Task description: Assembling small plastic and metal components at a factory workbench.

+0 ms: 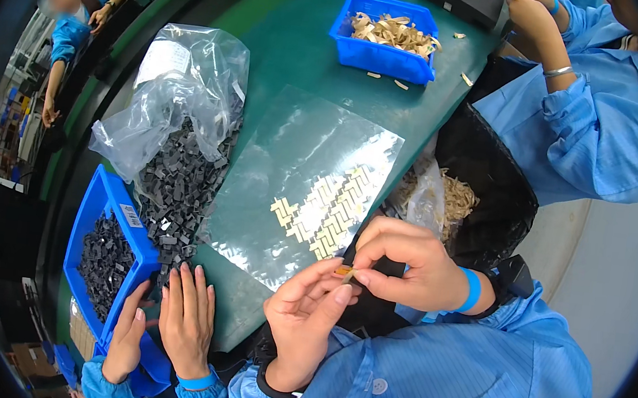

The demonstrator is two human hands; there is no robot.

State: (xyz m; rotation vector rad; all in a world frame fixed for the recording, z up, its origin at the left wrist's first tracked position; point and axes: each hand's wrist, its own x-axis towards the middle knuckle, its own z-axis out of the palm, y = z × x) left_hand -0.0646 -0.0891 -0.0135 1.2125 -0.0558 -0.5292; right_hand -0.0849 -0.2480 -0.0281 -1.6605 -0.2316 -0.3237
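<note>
My left hand [307, 314] pinches a small piece with an orange face [343, 271] between thumb and fingers. My right hand [416, 270] is closed in a pinch at the same piece, its fingertips meeting the left ones. Fingers partly cover the piece, so its exact kind is hidden. Just beyond my hands lies a clear plastic sheet [278, 148] on the green table. Several small cream-and-dark stepped stickers [337, 209] sit on it in slanting rows.
A co-worker's hands [186, 313] rest beside a blue bin [143, 262] of small black parts. More black parts [180, 184] spill from a clear bag [204, 70]. Farther off stands a blue bin [383, 67] of tan strips. A black-lined waste container [505, 164] and another person [599, 127] are at right.
</note>
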